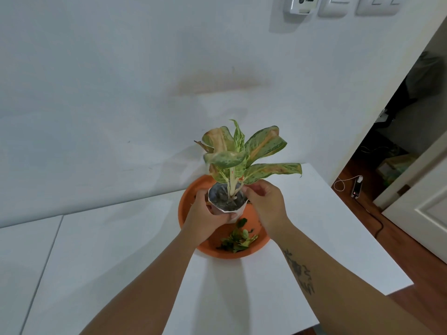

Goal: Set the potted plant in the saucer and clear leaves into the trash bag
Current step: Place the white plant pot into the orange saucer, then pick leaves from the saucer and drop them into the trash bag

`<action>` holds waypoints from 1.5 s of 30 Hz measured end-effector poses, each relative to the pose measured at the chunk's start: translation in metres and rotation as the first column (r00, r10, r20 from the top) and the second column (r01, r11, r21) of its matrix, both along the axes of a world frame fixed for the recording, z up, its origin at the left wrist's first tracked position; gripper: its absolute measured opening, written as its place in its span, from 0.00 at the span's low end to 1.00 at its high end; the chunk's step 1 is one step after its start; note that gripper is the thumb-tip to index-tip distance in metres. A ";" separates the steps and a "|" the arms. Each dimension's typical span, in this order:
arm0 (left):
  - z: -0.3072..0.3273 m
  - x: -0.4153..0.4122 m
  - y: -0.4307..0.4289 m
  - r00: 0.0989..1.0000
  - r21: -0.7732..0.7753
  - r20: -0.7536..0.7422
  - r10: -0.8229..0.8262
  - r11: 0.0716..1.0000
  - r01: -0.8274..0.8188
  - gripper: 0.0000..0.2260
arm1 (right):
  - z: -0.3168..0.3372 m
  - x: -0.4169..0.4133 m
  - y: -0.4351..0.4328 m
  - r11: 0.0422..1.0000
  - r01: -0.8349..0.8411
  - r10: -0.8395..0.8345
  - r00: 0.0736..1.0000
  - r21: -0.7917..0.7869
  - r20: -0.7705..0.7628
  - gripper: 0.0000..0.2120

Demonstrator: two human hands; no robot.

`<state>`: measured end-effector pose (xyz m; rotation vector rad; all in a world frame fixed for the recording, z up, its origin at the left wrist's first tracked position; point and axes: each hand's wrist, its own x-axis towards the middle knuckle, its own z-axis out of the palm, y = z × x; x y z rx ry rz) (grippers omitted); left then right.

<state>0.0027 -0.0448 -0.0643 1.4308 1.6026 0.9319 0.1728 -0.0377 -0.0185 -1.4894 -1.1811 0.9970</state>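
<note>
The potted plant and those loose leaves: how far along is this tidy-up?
Nearly done: the white faceted pot with the speckled green plant is over the round orange saucer; contact is unclear. In hand: the left hand and right hand grip it. Left: the pile of loose green leaves lies in the saucer; no trash bag shows.

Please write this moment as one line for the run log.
left hand: holds white pot | right hand: holds pot rim | pot: over orange saucer | loose leaves: in saucer | trash bag: not visible
</note>
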 end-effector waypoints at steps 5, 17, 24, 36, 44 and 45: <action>0.000 -0.001 -0.001 1.000 -0.013 0.008 -0.013 1.000 0.013 0.44 | -0.013 0.002 -0.001 0.992 0.058 -0.048 0.995 -0.114 0.093 0.06; 0.004 0.001 -0.004 0.992 -0.051 -0.127 0.012 0.999 -0.018 0.41 | -0.016 0.027 0.025 0.975 -0.096 0.130 0.978 -0.199 0.165 0.08; -0.008 -0.005 -0.008 0.725 -0.113 -0.680 -0.110 0.993 0.044 0.36 | -0.026 0.047 0.052 0.832 -0.518 0.495 0.534 -0.198 0.686 0.18; 0.001 0.020 -0.036 0.801 -0.223 -0.564 -0.198 0.971 0.084 0.25 | -0.029 0.057 0.040 0.605 -0.760 0.675 0.330 -0.238 0.660 0.15; -0.001 0.031 -0.038 0.738 -0.338 -0.598 -0.313 0.933 0.122 0.37 | -0.040 0.048 0.037 0.528 -0.697 0.729 0.077 -0.486 0.680 0.29; 0.000 0.031 -0.038 0.766 -0.302 -0.564 -0.309 0.940 0.157 0.35 | -0.037 0.048 0.036 0.488 -0.739 0.759 0.097 -0.464 0.644 0.25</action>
